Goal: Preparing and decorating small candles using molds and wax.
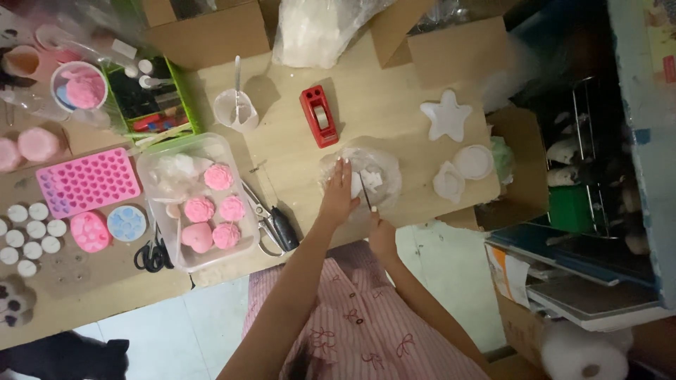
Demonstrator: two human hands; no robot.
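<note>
Under both hands: cutting white chunks in a clear bowl [386,184]
Left hand [339,193] lies flat, fingers spread, on the bowl's rim; right hand [380,229] is closed around a thin blade [366,199]. Next calls for steady downward pressure. Beyond them sits a red tape dispenser [318,116]

— Pale wooden tabletop [394,105], crowded. What directly under the grip?

— Clear plastic bag [360,176] holding white pieces, flat on the wood, pressed by the left hand [338,193]; right hand [380,232] at its near edge.

— Just left of the grip?

— Large scissors [271,218], then a clear tub [197,200] of pink rose shapes.

— Beyond the grip?

— Red tape dispenser [318,116] and a clear cup [236,109].

— Right of it?

— White star mould [447,116], round white mould [473,162].

— Far left?

— Pink silicone tray [88,181], small black scissors [151,255].
</note>
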